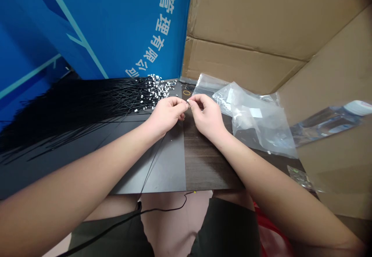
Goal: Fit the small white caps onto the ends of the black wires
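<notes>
Grip: left hand (167, 113) and right hand (207, 117) both pinch tiny piece (188, 103) narrowly at the fingertips; its kind cannot be told.
Piece: between the hands, over table (207, 164).
Left: black wires (116, 100), white connectors (158, 88).
Right: plastic bags (250, 113).

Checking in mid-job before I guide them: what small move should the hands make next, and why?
Probably lift the small silvery piece slightly clear of the fanned black wires with white connectors, since the left hand and right hand pinch it together directly beside them.
</notes>
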Demonstrator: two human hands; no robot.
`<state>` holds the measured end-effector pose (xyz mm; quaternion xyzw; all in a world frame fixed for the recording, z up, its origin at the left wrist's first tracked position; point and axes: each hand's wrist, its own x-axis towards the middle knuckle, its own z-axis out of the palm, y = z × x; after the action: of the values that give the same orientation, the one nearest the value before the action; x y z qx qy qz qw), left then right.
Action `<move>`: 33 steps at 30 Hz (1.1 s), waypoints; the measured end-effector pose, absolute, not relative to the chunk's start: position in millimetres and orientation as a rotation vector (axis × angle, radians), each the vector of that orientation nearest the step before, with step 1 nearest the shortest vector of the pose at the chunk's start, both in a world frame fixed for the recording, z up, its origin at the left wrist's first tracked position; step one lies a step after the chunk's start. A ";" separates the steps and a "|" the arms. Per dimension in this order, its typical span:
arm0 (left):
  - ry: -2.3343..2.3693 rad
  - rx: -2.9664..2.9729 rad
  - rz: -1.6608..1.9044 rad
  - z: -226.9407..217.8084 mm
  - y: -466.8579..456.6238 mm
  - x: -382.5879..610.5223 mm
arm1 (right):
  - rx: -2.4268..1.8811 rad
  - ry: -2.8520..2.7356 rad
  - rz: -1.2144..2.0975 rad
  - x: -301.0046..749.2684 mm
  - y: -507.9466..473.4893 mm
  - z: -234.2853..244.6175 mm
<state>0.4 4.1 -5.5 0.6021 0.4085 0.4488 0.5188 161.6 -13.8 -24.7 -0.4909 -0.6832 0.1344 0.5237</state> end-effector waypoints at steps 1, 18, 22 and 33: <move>0.978 1.430 1.078 -5.8 4.2 0.6 | -1.173 -1.632 0.325 161.5 -13.8 -24.9; 0.960 1.336 1.100 -7.2 2.7 4.9 | -1.192 -1.630 0.306 157.0 -17.0 -24.0; 0.961 1.344 1.107 -7.3 1.5 5.0 | -1.175 -1.636 0.293 156.8 -17.6 -23.8; 0.970 1.376 1.100 -6.2 2.2 3.7 | -1.193 -1.666 0.277 157.9 -18.5 -22.8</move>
<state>3.7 2.2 -6.2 0.5779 0.4074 0.4618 0.5355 157.9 -18.5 -22.8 -0.4957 -0.6925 0.1151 0.5114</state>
